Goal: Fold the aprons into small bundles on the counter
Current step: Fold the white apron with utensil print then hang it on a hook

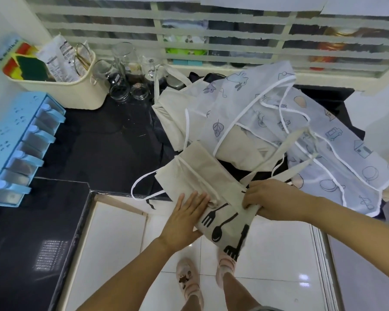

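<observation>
A beige apron (202,173) with black fork and spoon prints lies partly folded over the front edge of the black counter (103,149), its printed end hanging off. My left hand (184,218) lies flat on its left part, fingers straight. My right hand (267,198) pinches the apron's right edge near a beige strap. A translucent white apron (267,113) with drawn pictures and white trim is spread behind, over more beige cloth (171,108).
A cream basket (76,90) with packets and sponges stands at the back left, glass jars (121,86) beside it. A blue drawer organiser (20,140) sits at the left. A dark stove top (32,232) is at the lower left. White floor tiles lie below.
</observation>
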A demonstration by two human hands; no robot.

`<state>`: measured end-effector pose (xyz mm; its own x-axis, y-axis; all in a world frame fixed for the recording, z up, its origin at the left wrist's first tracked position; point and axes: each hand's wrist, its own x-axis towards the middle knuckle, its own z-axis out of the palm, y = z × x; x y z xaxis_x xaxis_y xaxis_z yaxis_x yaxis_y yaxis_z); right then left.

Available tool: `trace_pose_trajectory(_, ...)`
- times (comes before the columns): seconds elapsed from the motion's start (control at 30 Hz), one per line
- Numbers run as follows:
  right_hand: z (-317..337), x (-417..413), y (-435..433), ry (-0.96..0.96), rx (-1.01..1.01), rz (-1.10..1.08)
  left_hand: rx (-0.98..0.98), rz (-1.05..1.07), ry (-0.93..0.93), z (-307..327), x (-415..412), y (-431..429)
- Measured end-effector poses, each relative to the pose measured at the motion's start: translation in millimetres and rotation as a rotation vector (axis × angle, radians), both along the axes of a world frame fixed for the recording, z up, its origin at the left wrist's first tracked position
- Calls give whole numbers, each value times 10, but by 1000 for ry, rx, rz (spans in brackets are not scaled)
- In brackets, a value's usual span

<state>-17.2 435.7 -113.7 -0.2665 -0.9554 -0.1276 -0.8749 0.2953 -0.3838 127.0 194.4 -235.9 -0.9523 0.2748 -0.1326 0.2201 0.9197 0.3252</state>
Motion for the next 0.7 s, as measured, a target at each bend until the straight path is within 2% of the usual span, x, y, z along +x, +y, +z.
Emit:
trace_pose_trajectory(0.17,74,-35,-106,-102,73,65,14,14,-4,15,-9,84)
trace_pose_trajectory(0.4,116,-126,-201,-184,234,93,164,110,29,79,-35,188)
trace_pose_trajectory(0.6,153,-147,-272,-240,318,105,93,56,89,54,-106,179)
trace_pose_trajectory(0.7,185,-184,-331,-293,360,79,68,34,58,5,-60,144)
